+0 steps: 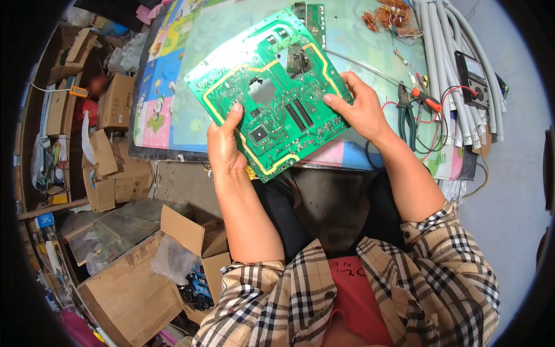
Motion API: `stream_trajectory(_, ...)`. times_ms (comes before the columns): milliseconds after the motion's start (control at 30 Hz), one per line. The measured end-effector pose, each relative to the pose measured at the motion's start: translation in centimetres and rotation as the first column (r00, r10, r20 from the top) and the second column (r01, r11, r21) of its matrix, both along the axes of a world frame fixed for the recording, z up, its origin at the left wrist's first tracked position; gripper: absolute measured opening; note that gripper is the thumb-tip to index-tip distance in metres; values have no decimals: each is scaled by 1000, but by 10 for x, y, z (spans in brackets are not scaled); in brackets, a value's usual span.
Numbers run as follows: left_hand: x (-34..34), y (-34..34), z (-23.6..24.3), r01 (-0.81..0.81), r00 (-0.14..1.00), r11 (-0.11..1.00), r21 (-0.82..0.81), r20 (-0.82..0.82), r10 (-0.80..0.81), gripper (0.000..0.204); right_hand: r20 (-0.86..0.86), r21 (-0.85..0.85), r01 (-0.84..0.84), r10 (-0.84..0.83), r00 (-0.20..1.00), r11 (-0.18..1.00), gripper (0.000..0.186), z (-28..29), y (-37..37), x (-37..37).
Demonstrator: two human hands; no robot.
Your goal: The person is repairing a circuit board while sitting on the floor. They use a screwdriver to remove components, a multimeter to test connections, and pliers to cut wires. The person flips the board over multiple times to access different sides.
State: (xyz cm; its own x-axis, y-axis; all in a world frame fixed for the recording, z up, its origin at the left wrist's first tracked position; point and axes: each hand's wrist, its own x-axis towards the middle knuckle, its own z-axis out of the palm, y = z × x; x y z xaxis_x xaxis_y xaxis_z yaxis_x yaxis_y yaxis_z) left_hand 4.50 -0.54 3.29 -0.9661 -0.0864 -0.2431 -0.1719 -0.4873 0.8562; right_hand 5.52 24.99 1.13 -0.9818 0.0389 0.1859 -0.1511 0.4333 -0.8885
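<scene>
A large green circuit board (277, 118) is held up in front of me, tilted, above the near edge of the table. Yellow bands run over its face, and it has two cut-out openings and a pair of black slots. My left hand (227, 139) grips its left lower edge, thumb on top of the face. At the right edge my right hand (361, 110) holds it the same way, thumb on the face. The fingers under the board are mostly hidden. Right of my right hand lie pliers (407, 115) with dark green handles and a screwdriver (426, 99) with an orange and black handle.
The table (191, 133) has a colourful printed cover. On it are another green board (315, 23), copper wire (393, 17), grey tubes (442, 63) and a multimeter (473, 78) with red and black leads. Cardboard boxes (118, 101) stand left; an open box (196, 234) sits beside my left arm.
</scene>
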Motion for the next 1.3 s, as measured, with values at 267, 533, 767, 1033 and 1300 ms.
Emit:
stream_trajectory(267,0,2,4,-12,1000,1000,3,13,12,28,26,10,10,-10,1000,1000,43,4,-3,0)
stream_trajectory(533,-3,-2,-4,-1,997,1000,19,81,0,34,-17,-53,-23,23,1000,998,38,-10,2,-6)
stream_trajectory(767,-5,-7,-8,-26,995,999,36,97,23,33,116,-162,68,-49,992,984,35,-8,8,-9)
stream_trajectory(1033,-4,-8,-7,-61,994,996,70,99,54,34,168,-347,184,-132,977,920,36,-6,16,-13)
stream_trajectory(1300,-1,4,-4,-190,981,976,-108,-63,184,32,171,-328,189,-138,976,926,36,-9,21,-14)
